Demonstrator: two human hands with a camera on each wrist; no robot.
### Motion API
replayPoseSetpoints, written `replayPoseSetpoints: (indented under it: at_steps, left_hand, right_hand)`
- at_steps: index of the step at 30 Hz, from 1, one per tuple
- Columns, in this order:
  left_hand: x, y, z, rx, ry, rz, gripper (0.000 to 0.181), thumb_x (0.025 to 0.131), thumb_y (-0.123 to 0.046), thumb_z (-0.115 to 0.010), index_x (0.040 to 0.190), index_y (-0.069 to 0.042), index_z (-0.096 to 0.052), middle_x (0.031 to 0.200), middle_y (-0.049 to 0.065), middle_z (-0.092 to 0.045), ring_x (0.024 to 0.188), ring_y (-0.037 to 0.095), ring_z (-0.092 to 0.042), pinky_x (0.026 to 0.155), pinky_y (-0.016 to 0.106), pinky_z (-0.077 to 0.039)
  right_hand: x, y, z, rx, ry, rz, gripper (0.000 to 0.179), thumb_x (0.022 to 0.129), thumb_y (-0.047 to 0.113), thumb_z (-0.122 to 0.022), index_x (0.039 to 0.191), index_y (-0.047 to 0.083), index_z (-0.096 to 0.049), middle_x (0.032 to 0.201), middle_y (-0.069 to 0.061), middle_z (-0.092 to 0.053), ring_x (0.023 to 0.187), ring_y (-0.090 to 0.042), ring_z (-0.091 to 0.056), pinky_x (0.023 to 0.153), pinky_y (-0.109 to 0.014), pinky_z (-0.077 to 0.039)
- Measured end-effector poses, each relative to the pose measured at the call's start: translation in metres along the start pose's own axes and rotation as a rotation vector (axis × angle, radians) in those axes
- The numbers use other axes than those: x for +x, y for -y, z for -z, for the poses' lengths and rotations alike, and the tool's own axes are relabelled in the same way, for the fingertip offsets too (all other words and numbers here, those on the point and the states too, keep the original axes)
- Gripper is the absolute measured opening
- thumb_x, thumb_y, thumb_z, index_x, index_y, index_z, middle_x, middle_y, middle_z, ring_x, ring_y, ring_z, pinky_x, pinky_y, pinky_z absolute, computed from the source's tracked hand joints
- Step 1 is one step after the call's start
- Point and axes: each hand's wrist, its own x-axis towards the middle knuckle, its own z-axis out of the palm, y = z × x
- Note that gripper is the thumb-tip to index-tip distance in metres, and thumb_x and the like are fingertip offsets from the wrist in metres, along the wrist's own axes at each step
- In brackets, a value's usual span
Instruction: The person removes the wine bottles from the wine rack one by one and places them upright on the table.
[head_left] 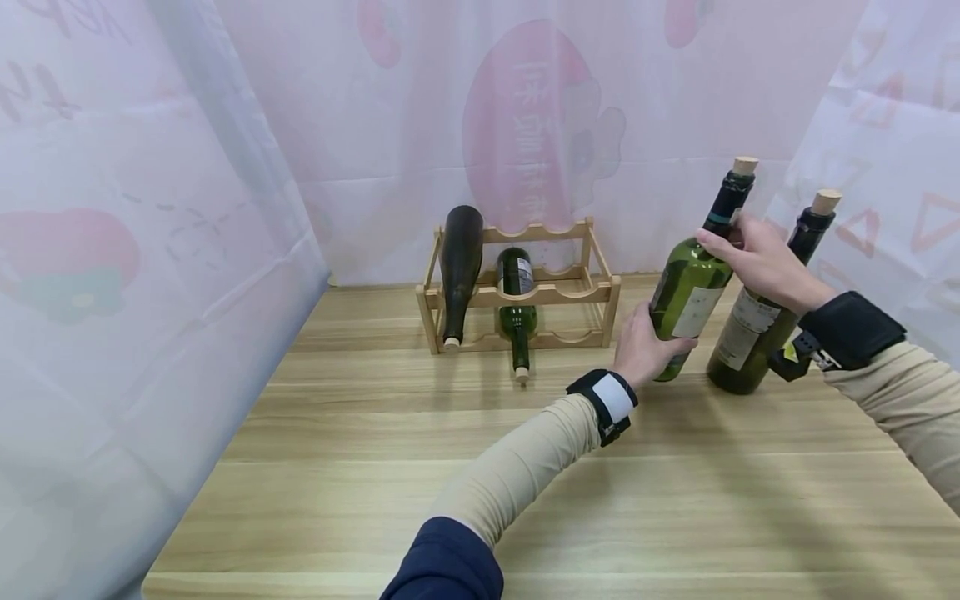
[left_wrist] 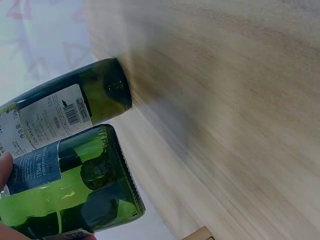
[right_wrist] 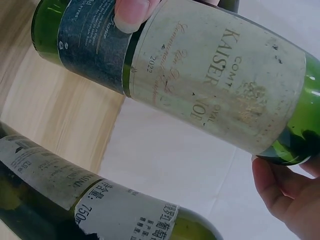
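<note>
Both hands hold a green wine bottle [head_left: 692, 293] with a cork in its mouth, tilted to the right at its top. My left hand [head_left: 645, 346] grips its lower body, and my right hand [head_left: 772, 260] grips it about the neck and shoulder. In the left wrist view the bottle's base [left_wrist: 122, 185] appears raised off the table. Its pale front label [right_wrist: 215, 80] and a dark blue lower label show in the right wrist view. Just right of it, a second corked bottle [head_left: 738, 342] stands on the table, partly hidden behind the right hand.
A wooden wine rack [head_left: 555, 293] stands at the back middle of the table [head_left: 360, 500]. In it lie a dark bottle [head_left: 462, 250] on the upper tier and a green bottle [head_left: 517, 318] lower down, necks toward me. Printed curtains [head_left: 390, 125] hang behind and at both sides.
</note>
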Motion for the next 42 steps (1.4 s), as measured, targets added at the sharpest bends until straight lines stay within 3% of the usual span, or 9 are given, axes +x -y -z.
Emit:
replayPoseSetpoints:
  at_steps: [3,10,20,32,42]
  left_hand:
    - [0.0,-0.001,-0.001,-0.001,-0.002,-0.006,0.066,0.076,-0.034,-0.083,0.128,-0.013,-0.05,0.119,0.002,-0.063,0.102,0.008,-0.06,0.088,0.022,-0.05]
    - [-0.001,-0.002,-0.005,-0.01,0.004,0.006,0.064,0.075,-0.032,-0.083,0.127,-0.014,-0.05,0.118,0.002,-0.063,0.103,0.011,-0.061,0.087,0.021,-0.05]
    - [0.001,-0.006,-0.009,0.0,0.004,0.008,0.063,0.075,-0.032,-0.083,0.126,-0.014,-0.051,0.117,0.002,-0.063,0.103,0.012,-0.062,0.086,0.02,-0.049]
    - [0.001,-0.007,-0.017,-0.008,0.022,0.032,0.062,0.075,-0.03,-0.084,0.126,-0.015,-0.051,0.117,-0.001,-0.063,0.102,0.008,-0.061,0.088,0.02,-0.05]
    - [0.003,-0.008,-0.021,-0.003,0.029,0.026,0.063,0.076,-0.03,-0.083,0.127,-0.015,-0.05,0.117,-0.001,-0.063,0.101,0.007,-0.061,0.087,0.02,-0.05]
  right_hand:
    - [-0.001,-0.001,0.001,-0.008,-0.01,-0.001,0.052,0.102,0.044,-0.038,0.12,-0.005,-0.041,0.111,-0.03,-0.055,0.097,-0.032,-0.053,0.07,-0.027,-0.04]
    - [-0.002,-0.004,0.001,-0.01,-0.028,0.008,0.049,0.102,0.043,-0.04,0.116,-0.004,-0.043,0.104,-0.024,-0.055,0.08,-0.012,-0.049,0.064,-0.023,-0.037]
    - [-0.001,-0.009,0.003,-0.014,-0.054,0.029,0.047,0.102,0.039,-0.041,0.116,-0.005,-0.046,0.1,-0.025,-0.057,0.073,-0.007,-0.047,0.062,-0.022,-0.034]
    - [-0.004,-0.012,0.003,0.029,-0.048,0.035,0.042,0.102,0.037,-0.041,0.114,-0.003,-0.045,0.105,-0.026,-0.057,0.077,-0.001,-0.051,0.064,-0.017,-0.039]
    - [-0.004,-0.016,0.005,-0.002,-0.032,0.001,0.048,0.103,0.038,-0.039,0.12,-0.006,-0.043,0.108,-0.028,-0.056,0.076,0.0,-0.05,0.063,-0.018,-0.039]
